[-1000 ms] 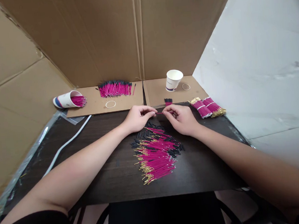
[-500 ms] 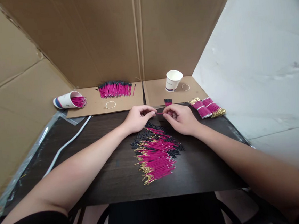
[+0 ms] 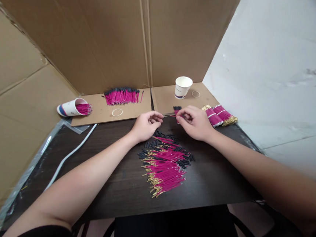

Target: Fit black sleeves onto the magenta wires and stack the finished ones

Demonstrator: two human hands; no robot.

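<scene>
My right hand (image 3: 195,123) pinches a thin wire pin (image 3: 170,115) between thumb and fingertips, its tip pointing left. My left hand (image 3: 147,126) faces it with thumb and fingers slightly apart, and nothing shows between them. A small black sleeve (image 3: 170,129) lies on the dark table below the gap between the hands. Just behind my right fingers, a short row of black-capped pink pins (image 3: 177,110) rests at the cardboard edge. Nearer me spreads a pile of pink pins with gold ends (image 3: 165,173), with loose black sleeves (image 3: 187,158) scattered over and around it.
Black-capped pink pins (image 3: 123,96) lie in a heap on the cardboard. A tipped paper cup (image 3: 70,108) holds more pins. An upright paper cup (image 3: 183,88) and rubber bands (image 3: 117,112) stand behind my hands. Banded bundles (image 3: 221,115) sit right. A white cable (image 3: 67,154) crosses the table's left.
My hands have parted slightly, the right one moving a little to the right with the wire pin. My left fingers have loosened. A black sleeve now shows on the table between them.
</scene>
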